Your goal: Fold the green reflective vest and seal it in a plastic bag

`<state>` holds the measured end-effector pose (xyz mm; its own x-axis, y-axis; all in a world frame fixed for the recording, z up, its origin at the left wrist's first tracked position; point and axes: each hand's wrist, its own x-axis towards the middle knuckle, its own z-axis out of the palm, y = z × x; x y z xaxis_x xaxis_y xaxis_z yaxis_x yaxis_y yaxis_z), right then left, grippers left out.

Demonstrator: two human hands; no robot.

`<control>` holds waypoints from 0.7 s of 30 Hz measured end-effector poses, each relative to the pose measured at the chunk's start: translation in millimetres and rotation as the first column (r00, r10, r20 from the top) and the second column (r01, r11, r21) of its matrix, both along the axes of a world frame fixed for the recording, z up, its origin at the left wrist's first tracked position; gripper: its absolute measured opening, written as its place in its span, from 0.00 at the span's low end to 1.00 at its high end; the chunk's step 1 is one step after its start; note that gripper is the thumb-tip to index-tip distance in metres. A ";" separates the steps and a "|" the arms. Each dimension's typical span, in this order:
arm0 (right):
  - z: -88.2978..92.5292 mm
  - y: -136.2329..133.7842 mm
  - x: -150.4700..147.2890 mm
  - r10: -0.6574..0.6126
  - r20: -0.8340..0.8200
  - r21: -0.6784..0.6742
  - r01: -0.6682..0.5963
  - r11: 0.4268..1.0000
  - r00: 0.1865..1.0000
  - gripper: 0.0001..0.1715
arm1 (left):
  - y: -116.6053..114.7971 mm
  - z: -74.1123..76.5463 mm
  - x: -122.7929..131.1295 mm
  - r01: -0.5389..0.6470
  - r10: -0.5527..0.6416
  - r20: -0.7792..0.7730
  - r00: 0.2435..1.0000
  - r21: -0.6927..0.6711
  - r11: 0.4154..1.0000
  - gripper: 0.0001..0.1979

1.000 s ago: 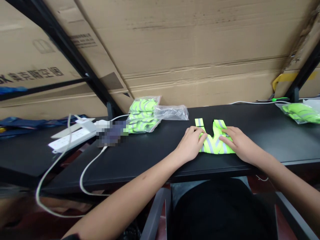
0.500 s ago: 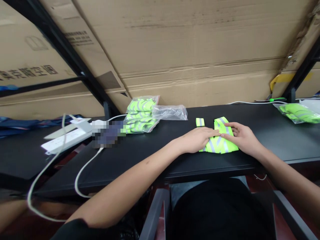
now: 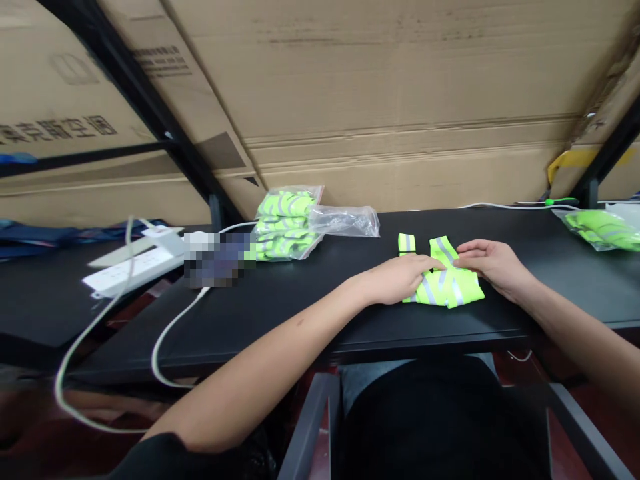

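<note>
A small neon-yellow vest with grey reflective stripes lies partly folded near the front edge of the black table. My left hand lies flat on its left half, fingers stretched and pressing the fabric down. My right hand rests at the vest's right side, fingers curled lightly on a folded edge near the top. One shoulder strap sticks out behind my left hand.
A stack of bagged neon vests sits at the back left, with an empty clear bag beside it. Another bagged vest lies far right. A white power strip and cables trail off the left. Cardboard boxes wall the back.
My left hand slid rightward across the vest, folding the left side over the middle. My right hand moved up to the vest's top right edge. The vest now looks narrower.
</note>
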<state>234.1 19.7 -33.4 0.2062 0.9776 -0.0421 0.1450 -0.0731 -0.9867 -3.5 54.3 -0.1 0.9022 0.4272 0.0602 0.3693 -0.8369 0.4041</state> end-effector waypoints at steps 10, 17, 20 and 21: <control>8.6 -1.3 -3.5 -0.006 0.630 0.151 -0.115 0.982 0.777 0.13 | 2.4 -7.5 -1.4 0.017 -0.018 0.054 0.998 0.025 1.000 0.27; 7.2 9.3 0.4 -0.025 0.661 0.178 -0.125 0.976 0.750 0.10 | 1.6 -5.5 0.4 0.012 -0.013 0.019 1.000 0.043 0.999 0.28; 7.7 9.8 2.7 0.033 0.679 0.183 -0.212 0.960 0.733 0.13 | 0.8 -6.5 0.6 0.010 -0.012 0.033 0.999 0.049 0.999 0.27; 9.0 8.4 3.8 0.069 0.682 0.180 -0.258 0.949 0.729 0.13 | 0.8 -7.0 0.5 0.011 -0.013 0.039 0.999 0.049 0.999 0.27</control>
<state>237.9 28.1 -24.4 -0.0756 0.9551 0.2866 0.7505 0.2437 -0.6143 -3.0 55.1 -7.0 0.9038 0.4120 0.1162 0.3438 -0.8603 0.3763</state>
